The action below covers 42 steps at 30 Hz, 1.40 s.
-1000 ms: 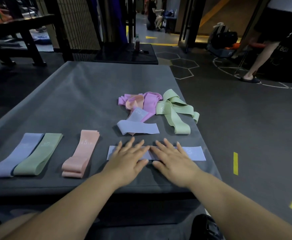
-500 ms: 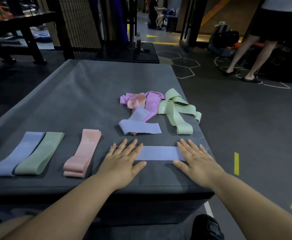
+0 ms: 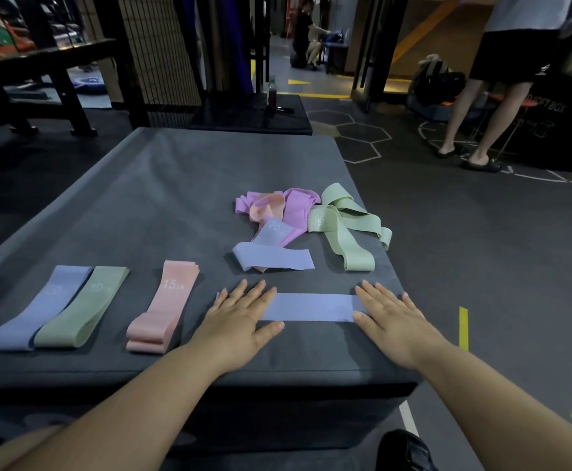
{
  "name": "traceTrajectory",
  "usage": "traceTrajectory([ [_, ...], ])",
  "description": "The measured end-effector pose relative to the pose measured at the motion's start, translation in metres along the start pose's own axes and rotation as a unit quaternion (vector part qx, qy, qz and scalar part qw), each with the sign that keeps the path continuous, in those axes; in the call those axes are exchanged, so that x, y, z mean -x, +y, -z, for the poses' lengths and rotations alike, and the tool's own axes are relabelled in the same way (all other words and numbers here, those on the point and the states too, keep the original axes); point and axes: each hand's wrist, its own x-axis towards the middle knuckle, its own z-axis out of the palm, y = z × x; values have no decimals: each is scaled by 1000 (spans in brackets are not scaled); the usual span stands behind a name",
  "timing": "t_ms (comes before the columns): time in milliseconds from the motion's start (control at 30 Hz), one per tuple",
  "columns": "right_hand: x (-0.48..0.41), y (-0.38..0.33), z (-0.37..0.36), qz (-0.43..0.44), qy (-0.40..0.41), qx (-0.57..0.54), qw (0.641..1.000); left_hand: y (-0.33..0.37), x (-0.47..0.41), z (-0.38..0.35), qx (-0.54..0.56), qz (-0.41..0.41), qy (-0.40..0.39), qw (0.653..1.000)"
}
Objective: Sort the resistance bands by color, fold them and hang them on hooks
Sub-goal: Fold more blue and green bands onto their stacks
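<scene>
A lavender band (image 3: 310, 307) lies flat across the near edge of the dark grey padded platform (image 3: 162, 198). My left hand (image 3: 240, 321) presses flat on its left end and my right hand (image 3: 391, 317) presses flat on its right end, fingers spread. Further left lie a folded peach band (image 3: 164, 314), a folded green band (image 3: 84, 314) and a folded lavender band (image 3: 40, 311). Behind my hands sits a loose heap: a lavender band (image 3: 272, 256), purple bands (image 3: 298, 209), a peach band (image 3: 266, 207) and green bands (image 3: 345, 229).
The platform's right edge drops to a dark gym floor with yellow tape marks (image 3: 463, 328). A person's legs (image 3: 474, 117) stand at the far right. A low black box with a bottle (image 3: 272, 91) sits behind the platform. A black rack (image 3: 56, 83) stands at the far left.
My hands have slid apart along the lavender band, from side by side at its middle to its two ends, leaving its middle uncovered.
</scene>
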Motion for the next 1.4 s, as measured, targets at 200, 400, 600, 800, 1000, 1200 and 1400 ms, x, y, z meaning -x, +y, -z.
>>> traceTrajectory([
  [200,-3,5,14,-21,65,-12,998,0,-5,16,58,51,195,978],
  [400,-7,6,22,-44,66,6,997,-3,-7,22,-8,128,151,980],
  [600,-12,10,21,-42,87,-8,995,-2,-10,30,-19,143,140,980],
  [800,-13,18,20,-34,123,-28,991,-4,-8,31,8,133,145,980],
  [1000,-9,18,29,-38,217,-66,973,-6,-6,37,119,138,189,965],
  [1200,-8,17,31,-20,271,-79,959,-7,1,43,123,108,272,948],
  [1400,-5,21,31,7,211,-89,973,-14,-2,27,165,101,229,954],
])
